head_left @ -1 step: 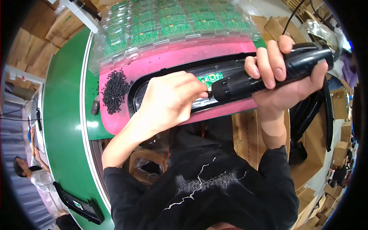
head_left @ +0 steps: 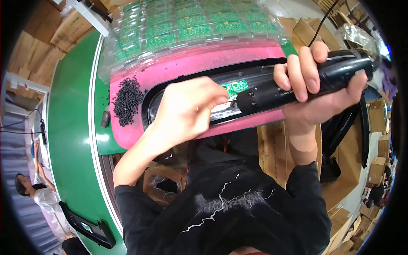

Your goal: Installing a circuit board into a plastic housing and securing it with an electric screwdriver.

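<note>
My right hand (head_left: 312, 80) is wrapped round a black electric screwdriver (head_left: 272, 94), which points left and tilts down over a long black plastic housing (head_left: 204, 79). Its bit end (head_left: 233, 104) is close to a small green circuit board (head_left: 236, 88) lying in the housing. Just left of the bit, my left hand (head_left: 187, 106) has thumb and index finger closed in a pinch, a small gap away from it. Whatever the pinch may hold is hidden. A pile of small black screws (head_left: 127, 102) lies left of the housing on a pink mat (head_left: 161, 60).
Clear plastic trays of green circuit boards (head_left: 187, 25) stand behind the mat. On the green table (head_left: 72, 127) another black housing (head_left: 87, 227) lies at lower left. An open cardboard box (head_left: 346, 148) with black parts stands at right. A person (head_left: 42, 197) works at far left.
My left fingers have drawn slightly left, away from the screwdriver bit. The screwdriver and my right hand have shifted a little to the right.
</note>
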The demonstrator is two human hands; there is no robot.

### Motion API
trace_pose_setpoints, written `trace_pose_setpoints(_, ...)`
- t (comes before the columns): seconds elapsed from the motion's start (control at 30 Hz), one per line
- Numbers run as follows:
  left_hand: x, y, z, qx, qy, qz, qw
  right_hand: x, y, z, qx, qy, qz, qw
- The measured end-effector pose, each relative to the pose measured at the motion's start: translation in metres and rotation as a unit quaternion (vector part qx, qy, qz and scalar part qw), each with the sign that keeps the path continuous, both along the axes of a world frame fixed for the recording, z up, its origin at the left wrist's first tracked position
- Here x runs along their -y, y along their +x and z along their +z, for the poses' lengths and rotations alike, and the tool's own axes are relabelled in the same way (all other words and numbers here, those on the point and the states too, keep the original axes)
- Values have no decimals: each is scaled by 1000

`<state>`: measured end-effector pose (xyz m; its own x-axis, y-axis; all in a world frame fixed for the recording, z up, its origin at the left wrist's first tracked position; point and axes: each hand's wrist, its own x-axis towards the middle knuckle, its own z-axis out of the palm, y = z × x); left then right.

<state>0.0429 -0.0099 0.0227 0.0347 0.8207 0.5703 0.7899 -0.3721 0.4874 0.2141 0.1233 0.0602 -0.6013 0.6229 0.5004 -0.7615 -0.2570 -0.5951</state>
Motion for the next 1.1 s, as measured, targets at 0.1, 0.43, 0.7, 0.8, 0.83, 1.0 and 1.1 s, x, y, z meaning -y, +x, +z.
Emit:
trace_pose_setpoints(0.1, -1, -4, 1, 122, -19, 31, 992, -2, 13, -2, -16, 92, -14, 996)
trace_pose_setpoints(0.43, -2, 2, -6, 134, -59, -70, 987, 5, 23, 8, -85, 138, 0, 987)
trace_pose_setpoints(0.7, -10, -1, -6, 87, -103, -84, 987, 7, 19, 6, -52, 199, -5, 979)
trace_pose_setpoints(0.8, -23, -6, -6, 159, -203, -133, 957, -2, 17, 4, -41, 235, 2, 971)
trace_pose_setpoints(0.83, -23, -9, -6, 215, -269, -162, 925, -3, 12, 1, -48, 242, 11, 969)
trace_pose_setpoints(1.0, -37, -26, -40, 9, -207, -89, 974, -22, 0, -13, -33, 230, 18, 972)
trace_pose_setpoints(1.1, -43, -32, -56, 33, -186, -96, 977, -53, -3, -37, 2, 203, 21, 979)
